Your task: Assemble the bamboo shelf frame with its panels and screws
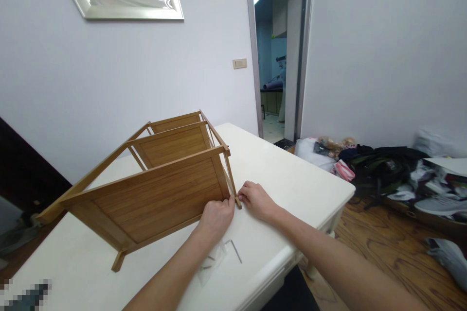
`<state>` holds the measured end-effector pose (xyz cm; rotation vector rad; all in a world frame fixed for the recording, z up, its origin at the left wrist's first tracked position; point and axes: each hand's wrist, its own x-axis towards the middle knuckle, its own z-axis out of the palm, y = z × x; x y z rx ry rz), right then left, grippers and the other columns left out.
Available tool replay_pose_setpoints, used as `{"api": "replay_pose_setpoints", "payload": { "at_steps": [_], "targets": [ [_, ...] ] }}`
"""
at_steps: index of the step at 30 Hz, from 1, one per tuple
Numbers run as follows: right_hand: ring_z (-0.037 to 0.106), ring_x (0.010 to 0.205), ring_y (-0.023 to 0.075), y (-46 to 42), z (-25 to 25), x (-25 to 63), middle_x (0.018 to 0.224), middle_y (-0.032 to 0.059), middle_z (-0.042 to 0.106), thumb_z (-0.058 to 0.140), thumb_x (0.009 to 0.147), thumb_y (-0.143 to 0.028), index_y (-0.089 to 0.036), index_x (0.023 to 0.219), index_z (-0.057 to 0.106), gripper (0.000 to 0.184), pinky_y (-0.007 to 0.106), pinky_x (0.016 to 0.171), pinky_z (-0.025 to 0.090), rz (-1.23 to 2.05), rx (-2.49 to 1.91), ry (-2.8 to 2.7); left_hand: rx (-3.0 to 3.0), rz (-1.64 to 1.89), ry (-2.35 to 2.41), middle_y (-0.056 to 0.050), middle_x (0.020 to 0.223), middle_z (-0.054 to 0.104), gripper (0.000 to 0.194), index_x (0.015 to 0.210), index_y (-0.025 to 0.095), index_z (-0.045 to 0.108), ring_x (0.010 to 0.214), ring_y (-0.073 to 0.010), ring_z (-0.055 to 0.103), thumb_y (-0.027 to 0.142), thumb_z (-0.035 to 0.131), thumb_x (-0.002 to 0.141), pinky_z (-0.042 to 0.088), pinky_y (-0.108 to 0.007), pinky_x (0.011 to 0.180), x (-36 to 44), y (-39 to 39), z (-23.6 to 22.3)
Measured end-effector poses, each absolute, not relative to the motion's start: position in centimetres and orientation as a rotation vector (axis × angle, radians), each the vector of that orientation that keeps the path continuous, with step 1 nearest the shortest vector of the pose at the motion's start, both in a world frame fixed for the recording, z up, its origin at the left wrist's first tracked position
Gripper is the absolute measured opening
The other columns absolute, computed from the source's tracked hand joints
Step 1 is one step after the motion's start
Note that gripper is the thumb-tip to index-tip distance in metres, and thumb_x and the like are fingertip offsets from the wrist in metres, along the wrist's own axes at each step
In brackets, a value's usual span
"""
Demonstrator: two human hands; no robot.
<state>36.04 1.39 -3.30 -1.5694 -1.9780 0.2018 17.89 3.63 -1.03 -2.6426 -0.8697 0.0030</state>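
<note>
A brown wooden shelf rack [156, 199] with several panels lies on its side on the white table [288, 175]. My left hand [218, 216] is closed at the lower right corner of the nearest panel, by the end of a leg. On the other side of that leg, my right hand [256, 199] is pinched close to the frame. Whatever sits between the fingers of either hand is hidden or too small to name. An L-shaped hex key [234, 250] lies on the table below my hands. Beside it is a clear plastic bag [213, 263] with small metal pieces.
Bags, clothes and shoes are heaped on the floor [379, 175] along the right wall. A doorway [280, 58] opens beyond the table. The table's right corner [352, 188] juts toward the wooden floor. A framed mirror or picture [134, 12] hangs on the wall.
</note>
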Motion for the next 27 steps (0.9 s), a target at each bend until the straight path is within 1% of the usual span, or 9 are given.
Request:
{"api": "replay_pose_setpoints", "payload": {
  "at_steps": [4,9,11,16,22,27],
  "targets": [
    [0.055,0.079,0.0142,1.33,-3.37,36.08,0.087,0.0041,0.059,0.055,0.088,-0.013,-0.018,0.085,0.070,0.017,0.026,0.073,0.038,0.198,-1.569,-1.979,-2.636,0.002,-0.865,-0.009,0.080,0.069,0.040,0.126,0.006,0.052,0.067,-0.0194,0.069,0.001,0.041,0.088,0.051,-0.027,0.057,17.86,3.66,-1.13],
    [0.056,0.080,0.0134,1.39,-3.69,36.26,0.093,0.0039,0.060,0.057,0.082,-0.007,-0.019,0.092,0.069,0.020,0.025,0.074,0.039,0.211,-1.569,-1.944,-2.630,0.013,-0.854,-0.010,0.081,0.069,0.037,0.123,0.007,0.053,0.067,-0.0191,0.069,0.002,0.042,0.088,0.050,-0.026,0.057,17.85,3.60,-1.03],
    [0.056,0.078,0.0128,1.47,-3.84,36.33,0.094,0.0034,0.060,0.056,0.081,-0.006,-0.019,0.091,0.069,0.021,0.024,0.074,0.040,0.219,-1.569,-1.933,-2.628,0.016,-0.862,-0.009,0.080,0.069,0.036,0.122,0.007,0.054,0.067,-0.0192,0.069,0.003,0.041,0.089,0.050,-0.026,0.057,17.88,3.60,-1.01],
    [0.057,0.079,0.0127,1.59,-3.88,36.35,0.092,0.0029,0.060,0.056,0.082,-0.007,-0.020,0.088,0.070,0.020,0.024,0.075,0.040,0.228,-1.558,-1.939,-2.632,0.011,-0.863,-0.009,0.081,0.069,0.036,0.122,0.007,0.054,0.067,-0.0192,0.069,0.002,0.041,0.088,0.050,-0.026,0.056,17.92,3.65,-1.09],
    [0.057,0.079,0.0138,1.48,-3.51,36.20,0.089,0.0038,0.061,0.055,0.086,-0.012,-0.019,0.087,0.071,0.017,0.025,0.074,0.040,0.215,-1.560,-1.968,-2.639,-0.002,-0.853,-0.009,0.080,0.068,0.035,0.120,0.007,0.054,0.067,-0.0197,0.069,0.002,0.041,0.088,0.050,-0.027,0.057,17.94,3.58,-0.95],
    [0.056,0.078,0.0140,1.36,-3.30,36.05,0.089,0.0044,0.060,0.053,0.089,-0.013,-0.018,0.088,0.071,0.019,0.026,0.074,0.040,0.205,-1.572,-1.976,-2.634,-0.010,-0.850,-0.009,0.080,0.068,0.035,0.119,0.008,0.055,0.067,-0.0193,0.069,0.002,0.041,0.088,0.050,-0.027,0.057,17.91,3.58,-0.97]
  ]
}}
